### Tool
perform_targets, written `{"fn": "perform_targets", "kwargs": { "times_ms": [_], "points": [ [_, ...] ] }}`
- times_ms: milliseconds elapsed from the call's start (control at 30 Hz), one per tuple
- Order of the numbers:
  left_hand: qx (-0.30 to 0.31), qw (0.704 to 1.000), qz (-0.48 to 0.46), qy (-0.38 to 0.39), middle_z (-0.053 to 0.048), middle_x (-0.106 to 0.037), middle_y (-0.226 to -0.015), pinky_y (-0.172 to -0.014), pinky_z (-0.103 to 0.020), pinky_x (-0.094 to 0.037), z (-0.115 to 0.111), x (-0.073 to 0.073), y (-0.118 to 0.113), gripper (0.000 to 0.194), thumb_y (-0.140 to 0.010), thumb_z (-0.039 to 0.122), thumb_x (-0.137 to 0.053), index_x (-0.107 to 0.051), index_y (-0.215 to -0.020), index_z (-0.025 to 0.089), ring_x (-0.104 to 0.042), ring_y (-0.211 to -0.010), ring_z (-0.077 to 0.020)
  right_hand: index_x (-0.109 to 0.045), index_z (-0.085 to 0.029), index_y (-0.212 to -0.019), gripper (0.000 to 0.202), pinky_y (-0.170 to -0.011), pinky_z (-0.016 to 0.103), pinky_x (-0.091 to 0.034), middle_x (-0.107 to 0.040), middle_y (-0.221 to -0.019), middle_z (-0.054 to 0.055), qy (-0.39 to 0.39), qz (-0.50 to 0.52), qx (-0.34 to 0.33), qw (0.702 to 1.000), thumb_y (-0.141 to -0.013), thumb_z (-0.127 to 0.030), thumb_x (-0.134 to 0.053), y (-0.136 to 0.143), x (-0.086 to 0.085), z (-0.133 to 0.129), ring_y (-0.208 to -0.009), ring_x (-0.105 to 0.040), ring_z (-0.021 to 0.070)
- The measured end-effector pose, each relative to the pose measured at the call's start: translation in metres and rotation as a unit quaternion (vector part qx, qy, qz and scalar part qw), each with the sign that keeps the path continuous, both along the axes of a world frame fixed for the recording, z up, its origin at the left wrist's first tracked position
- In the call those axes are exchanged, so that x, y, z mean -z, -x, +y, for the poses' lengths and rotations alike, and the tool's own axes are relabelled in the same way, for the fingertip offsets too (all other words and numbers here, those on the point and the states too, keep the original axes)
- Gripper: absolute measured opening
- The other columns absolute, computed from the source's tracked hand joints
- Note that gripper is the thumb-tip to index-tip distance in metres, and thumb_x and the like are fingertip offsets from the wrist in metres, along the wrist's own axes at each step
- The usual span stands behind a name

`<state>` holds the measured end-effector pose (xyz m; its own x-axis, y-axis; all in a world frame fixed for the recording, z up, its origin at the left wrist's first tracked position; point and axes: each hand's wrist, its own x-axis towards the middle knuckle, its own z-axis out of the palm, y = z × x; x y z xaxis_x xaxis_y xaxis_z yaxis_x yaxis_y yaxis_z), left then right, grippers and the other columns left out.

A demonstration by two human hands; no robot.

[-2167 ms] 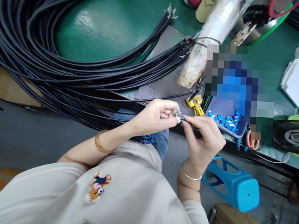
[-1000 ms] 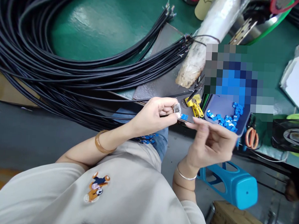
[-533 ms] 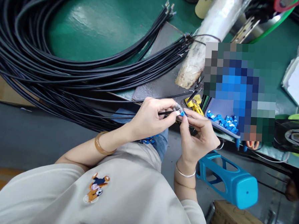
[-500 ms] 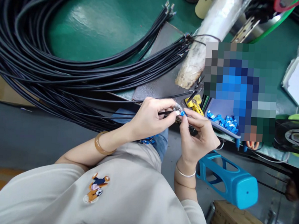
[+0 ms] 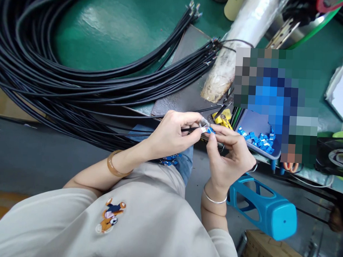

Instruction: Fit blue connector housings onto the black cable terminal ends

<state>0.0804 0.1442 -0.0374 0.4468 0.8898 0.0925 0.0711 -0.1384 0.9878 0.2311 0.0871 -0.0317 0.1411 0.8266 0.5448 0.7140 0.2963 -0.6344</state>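
Note:
My left hand (image 5: 171,132) is closed on a black cable (image 5: 191,129), pinching it just behind its stripped end. Thin wires and a bit of clear or silvery wrap (image 5: 204,123) stick out at that end. My right hand (image 5: 229,152) pinches a small blue connector (image 5: 211,130) between thumb and fingers. The wires meet the connector where both sets of fingertips come together; how far they sit inside cannot be made out. More blue pieces (image 5: 171,159) on cable ends lie over my lap, below the left wrist.
A thick bundle of black cables (image 5: 105,77) sweeps across the green table (image 5: 108,25). Right of my hands are a yellow tool (image 5: 223,119) and a tray (image 5: 277,152) of loose blue connectors (image 5: 259,141). A wrapped roll (image 5: 235,51) lies behind. A blue stool (image 5: 270,214) stands below right.
My right hand has shifted very slightly to the right, its thumb still at the blue connector. The left hand keeps its grip on the cable almost unmoved.

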Motion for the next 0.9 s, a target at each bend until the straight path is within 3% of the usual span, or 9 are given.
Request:
{"fn": "perform_targets", "kwargs": {
  "times_ms": [133,300,700,900],
  "points": [
    [0.004,0.996,-0.053,0.068,0.000,-0.060,-0.060,-0.053,-0.019,-0.039,0.002,-0.002,-0.003,0.010,-0.082,0.016,-0.058,-0.060,-0.073,0.013,-0.052,-0.054,-0.0076,-0.063,-0.020,-0.085,0.013,-0.073,0.029,-0.063,-0.077,-0.096,0.002,0.005,0.004,-0.010,1.000,-0.082,-0.010,-0.070,0.001,0.000,0.001,-0.085,-0.075,0.0153],
    [0.003,0.993,-0.071,0.096,0.004,-0.049,-0.056,-0.049,-0.018,-0.033,0.007,-0.006,-0.007,0.010,-0.079,0.014,-0.057,-0.057,-0.069,0.013,-0.041,-0.051,-0.0046,-0.061,-0.021,-0.085,0.015,-0.078,0.030,-0.063,-0.077,-0.094,0.001,-0.028,-0.046,-0.012,0.998,-0.082,-0.009,-0.069,0.000,-0.001,0.004,-0.087,-0.075,0.0157],
    [-0.015,0.997,-0.042,0.065,0.005,-0.035,-0.057,-0.050,-0.020,-0.024,0.012,-0.008,-0.013,0.019,-0.081,0.016,-0.055,-0.048,-0.064,0.015,-0.029,-0.054,-0.0053,-0.061,-0.022,-0.088,0.013,-0.078,0.029,-0.062,-0.076,-0.096,0.001,-0.047,-0.066,0.001,0.997,-0.086,-0.011,-0.066,-0.003,0.002,0.011,-0.087,-0.075,0.0150],
    [-0.017,0.996,-0.046,0.069,0.005,-0.034,-0.057,-0.050,-0.021,-0.024,0.012,-0.007,-0.014,0.017,-0.081,0.015,-0.055,-0.048,-0.066,0.016,-0.029,-0.054,-0.0055,-0.062,-0.022,-0.088,0.014,-0.077,0.029,-0.061,-0.076,-0.095,0.001,-0.061,-0.078,0.001,0.995,-0.084,-0.010,-0.068,-0.004,0.003,0.014,-0.085,-0.074,0.0146]
  ]
}}
